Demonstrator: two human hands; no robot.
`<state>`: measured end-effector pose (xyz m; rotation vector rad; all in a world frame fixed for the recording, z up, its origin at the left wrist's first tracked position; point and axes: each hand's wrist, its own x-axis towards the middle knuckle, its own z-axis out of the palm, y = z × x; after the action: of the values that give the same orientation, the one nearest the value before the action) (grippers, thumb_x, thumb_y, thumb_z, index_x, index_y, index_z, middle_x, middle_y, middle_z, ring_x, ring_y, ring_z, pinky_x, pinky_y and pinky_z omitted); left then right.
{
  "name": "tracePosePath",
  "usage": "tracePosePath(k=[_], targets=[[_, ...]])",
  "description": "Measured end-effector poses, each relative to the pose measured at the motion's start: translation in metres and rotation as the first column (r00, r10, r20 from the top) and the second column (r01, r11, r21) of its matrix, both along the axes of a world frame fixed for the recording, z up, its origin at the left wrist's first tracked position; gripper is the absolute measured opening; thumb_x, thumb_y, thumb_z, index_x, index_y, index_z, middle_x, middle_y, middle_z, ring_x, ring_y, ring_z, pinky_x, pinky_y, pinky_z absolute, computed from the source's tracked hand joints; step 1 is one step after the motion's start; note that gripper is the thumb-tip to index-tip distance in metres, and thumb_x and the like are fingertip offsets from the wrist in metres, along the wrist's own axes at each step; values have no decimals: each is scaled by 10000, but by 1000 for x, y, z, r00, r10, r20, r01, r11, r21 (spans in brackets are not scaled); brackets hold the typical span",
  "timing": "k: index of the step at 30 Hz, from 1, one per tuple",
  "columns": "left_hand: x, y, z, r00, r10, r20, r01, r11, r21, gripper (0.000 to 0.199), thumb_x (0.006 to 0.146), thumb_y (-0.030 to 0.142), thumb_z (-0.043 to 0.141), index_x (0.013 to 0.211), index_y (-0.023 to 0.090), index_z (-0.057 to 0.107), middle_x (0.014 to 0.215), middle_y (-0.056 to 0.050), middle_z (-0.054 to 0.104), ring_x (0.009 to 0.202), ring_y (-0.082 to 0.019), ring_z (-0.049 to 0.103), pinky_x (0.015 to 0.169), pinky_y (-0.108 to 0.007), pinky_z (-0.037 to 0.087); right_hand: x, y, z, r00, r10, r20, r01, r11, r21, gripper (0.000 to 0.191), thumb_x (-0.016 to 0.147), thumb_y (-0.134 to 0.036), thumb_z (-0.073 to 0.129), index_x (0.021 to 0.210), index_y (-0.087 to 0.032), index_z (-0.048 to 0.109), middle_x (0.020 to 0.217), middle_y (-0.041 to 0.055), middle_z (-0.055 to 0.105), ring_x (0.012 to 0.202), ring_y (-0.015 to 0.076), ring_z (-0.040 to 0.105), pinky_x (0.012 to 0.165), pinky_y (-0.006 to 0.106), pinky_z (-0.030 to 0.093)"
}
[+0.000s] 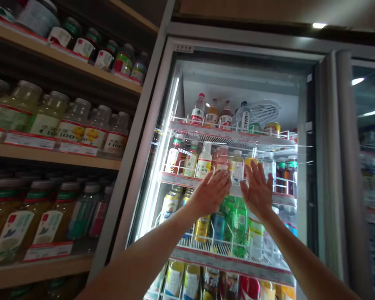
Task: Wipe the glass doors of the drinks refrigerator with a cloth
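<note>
Both arms reach up in front of a lit drinks fridge with a glass door (237, 71). My left hand (210, 193) is raised with its fingers stretched out, nearest to the second row of bottles; nothing is in it. To its right, my right hand (258, 189) has its fingers spread and holds nothing. Whether either palm touches the glass cannot be made out. Behind the hands stand a pink bottle (221, 158), a clear bottle with a white label (237, 168) and a green bottle (239, 225). A gold can (202, 228) sits below my left hand.
On the left, wooden shelves (56, 152) hold several rows of bottles. The fridge's metal frame (143, 141) rises beside them. A second glass-fronted cooler (373, 166) stands at the right edge. Cans (191, 281) fill the fridge's lowest visible row.
</note>
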<state>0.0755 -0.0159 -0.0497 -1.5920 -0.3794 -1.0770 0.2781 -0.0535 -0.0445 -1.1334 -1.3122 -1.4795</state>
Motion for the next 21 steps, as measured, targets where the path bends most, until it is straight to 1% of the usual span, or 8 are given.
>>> tracePosePath(k=[2, 4, 7, 9, 12, 13, 18, 21], targets=[[-2, 0, 4, 999, 16, -36, -17, 1000, -19, 394, 896, 260, 348, 1274, 198, 437, 1388, -58, 430, 1334, -217, 296, 1101, -465, 210, 1, 1, 0, 1000, -5, 0, 5, 1000, 2, 561, 918, -370, 298, 1441, -234, 147, 1470, 87, 293, 1371, 245, 221, 1083, 490, 160], [-18, 3, 19, 990, 21, 137, -10, 996, -86, 408, 892, 261, 344, 1286, 189, 423, 1381, -86, 435, 1321, -236, 320, 1088, -520, 201, 1, 2, 0, 1000, -5, -1, 5, 1000, -1, 570, 912, -367, 314, 1442, -245, 139, 1473, 79, 288, 1370, 246, 223, 1086, 493, 153], [-37, 7, 34, 884, 31, 467, 51, 985, -162, 455, 876, 272, 368, 1307, 130, 399, 1407, -152, 379, 1338, -291, 278, 1078, -547, 195, 1, 2, 0, 1000, -6, -9, 6, 1000, -1, 566, 910, -377, 311, 1438, -243, 157, 1471, 78, 292, 1372, 244, 218, 1085, 497, 157], [-33, 7, 26, 931, 10, 364, 43, 990, -136, 455, 864, 246, 375, 1306, 139, 404, 1402, -137, 392, 1345, -274, 267, 1093, -516, 190, 1, 2, 0, 1000, -9, -11, 9, 1000, -1, 552, 912, -388, 297, 1431, -229, 192, 1466, 87, 302, 1371, 246, 220, 1080, 501, 164], [-22, 5, 3, 998, -21, -57, 16, 996, -86, 429, 871, 238, 363, 1297, 235, 415, 1379, -43, 443, 1339, -192, 291, 1127, -447, 157, 2, 1, 1, 1000, 0, -14, 0, 1000, -10, 530, 914, -392, 275, 1413, -215, 255, 1460, 94, 313, 1370, 244, 223, 1080, 496, 165], [-22, 5, -1, 996, -27, -84, 19, 995, -98, 417, 878, 248, 359, 1290, 254, 420, 1378, -25, 446, 1337, -178, 294, 1134, -439, 142, 2, 1, 1, 1000, 4, -16, -4, 1000, -16, 528, 914, -395, 273, 1407, -207, 275, 1459, 98, 313, 1371, 242, 222, 1082, 492, 161], [-49, 6, -2, 932, 32, 362, 60, 969, -240, 457, 882, 260, 333, 1327, 163, 368, 1453, -121, 307, 1376, -249, 183, 1119, -524, 108, 4, -2, 2, 999, 18, -41, -21, 997, -69, 557, 907, -436, 283, 1389, -158, 320, 1475, 118, 268, 1380, 256, 187, 1081, 520, 150], [-55, 2, -12, 999, -6, 49, 21, 948, -317, 414, 881, 253, 336, 1284, 210, 421, 1435, -56, 358, 1375, -200, 190, 1133, -462, 139, 4, -7, 3, 998, 14, -56, -21, 992, -122, 586, 908, -448, 278, 1395, -123, 304, 1480, 141, 241, 1383, 269, 163, 1068, 536, 150]])
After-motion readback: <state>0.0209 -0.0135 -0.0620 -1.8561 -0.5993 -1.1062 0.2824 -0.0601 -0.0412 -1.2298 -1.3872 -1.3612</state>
